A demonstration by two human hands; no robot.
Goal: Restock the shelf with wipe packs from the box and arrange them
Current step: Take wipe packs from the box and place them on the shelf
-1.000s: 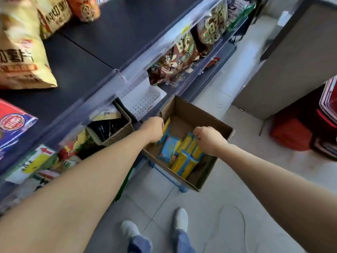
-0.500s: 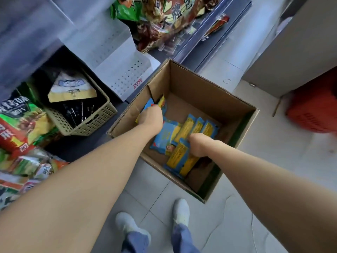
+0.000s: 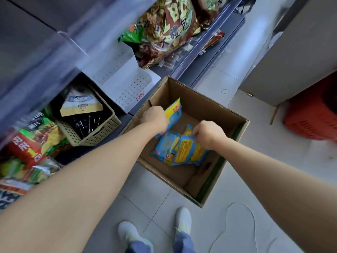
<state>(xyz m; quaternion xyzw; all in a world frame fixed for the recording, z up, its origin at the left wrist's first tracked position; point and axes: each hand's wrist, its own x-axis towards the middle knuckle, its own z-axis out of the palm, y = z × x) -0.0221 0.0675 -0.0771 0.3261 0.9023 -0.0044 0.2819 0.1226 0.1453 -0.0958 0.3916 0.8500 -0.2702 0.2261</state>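
Tiled floor [image 3: 242, 99], cardboard box [image 3: 209, 108] beside shelf [image 3: 45, 52] — L hand [image 3: 155, 116] grips one wipe pack [image 3: 174, 111] upright, R hand [image 3: 209, 134] pinches several packs [image 3: 184, 150] — all inside box.

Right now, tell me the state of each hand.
Left hand: closed on one wipe pack.
Right hand: closed on a bunch of packs.

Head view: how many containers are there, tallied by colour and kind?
Brown cardboard box: 1
Beige perforated basket: 1
White perforated tray: 1
Red crate: 1
Total: 4
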